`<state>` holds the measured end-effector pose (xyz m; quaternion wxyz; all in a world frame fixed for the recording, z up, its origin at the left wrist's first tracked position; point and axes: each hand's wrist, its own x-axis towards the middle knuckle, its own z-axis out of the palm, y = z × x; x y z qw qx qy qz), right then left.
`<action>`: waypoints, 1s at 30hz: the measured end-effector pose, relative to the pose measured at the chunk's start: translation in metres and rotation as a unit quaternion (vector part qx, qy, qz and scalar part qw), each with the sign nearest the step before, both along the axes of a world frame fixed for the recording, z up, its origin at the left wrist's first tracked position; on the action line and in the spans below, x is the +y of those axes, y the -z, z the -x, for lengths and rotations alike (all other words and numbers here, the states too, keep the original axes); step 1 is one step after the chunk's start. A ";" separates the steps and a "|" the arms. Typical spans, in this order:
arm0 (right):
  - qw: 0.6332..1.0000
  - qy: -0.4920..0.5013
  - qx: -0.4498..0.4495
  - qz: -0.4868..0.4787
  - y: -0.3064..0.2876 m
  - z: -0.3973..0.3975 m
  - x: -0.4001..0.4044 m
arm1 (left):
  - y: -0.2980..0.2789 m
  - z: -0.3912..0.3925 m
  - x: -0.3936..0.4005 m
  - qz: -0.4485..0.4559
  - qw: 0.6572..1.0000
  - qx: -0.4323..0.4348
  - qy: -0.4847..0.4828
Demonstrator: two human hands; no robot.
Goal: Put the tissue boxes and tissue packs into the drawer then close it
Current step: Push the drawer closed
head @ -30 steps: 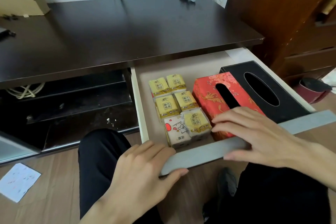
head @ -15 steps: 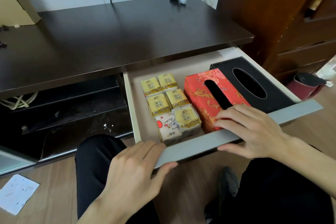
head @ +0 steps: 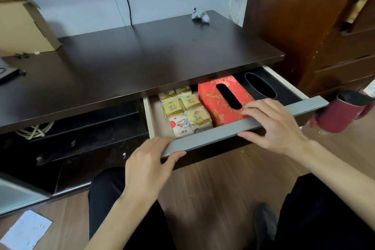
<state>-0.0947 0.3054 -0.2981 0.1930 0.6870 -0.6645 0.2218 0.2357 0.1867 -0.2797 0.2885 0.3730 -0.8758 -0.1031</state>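
Observation:
The drawer, with a grey front [head: 223, 130], stands partly open under the dark tabletop. Inside lie several yellow tissue packs [head: 172, 107], a white pack with red print [head: 180, 128], a red patterned tissue box [head: 215, 97] and a black tissue box [head: 284, 93]; their far ends are hidden under the tabletop. My left hand [head: 148, 168] grips the left end of the drawer front, fingers over its top edge and thumb beneath. My right hand [head: 278, 126] lies across the front's top edge, fingertips touching the red box, thumb on the front face.
A dark tabletop [head: 162, 57] carries a cardboard box [head: 20, 28] at the left and a small white toy [head: 199, 15] at the back. A wooden cabinet [head: 314, 26] stands right, with a dark red pot [head: 341, 113] on the floor. A paper sheet [head: 26, 231] lies at lower left.
The drawer has slid further in under the tabletop, with both hands staying on its front. Less of the packs and boxes shows now.

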 end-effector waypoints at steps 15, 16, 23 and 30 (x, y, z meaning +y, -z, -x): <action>0.832 0.309 -0.454 0.075 0.037 0.059 -0.012 | 0.041 0.037 -0.032 -0.239 0.858 0.353 -0.287; 0.828 0.303 -0.465 0.075 0.037 0.060 -0.019 | 0.043 0.041 -0.035 -0.262 0.842 0.365 -0.299; 0.820 0.289 -0.489 0.071 0.030 0.063 -0.065 | 0.044 0.075 -0.056 -0.297 0.779 0.481 -0.271; 0.827 0.277 -0.488 0.039 0.026 0.057 -0.102 | 0.058 0.079 -0.068 -0.250 0.868 0.389 -0.180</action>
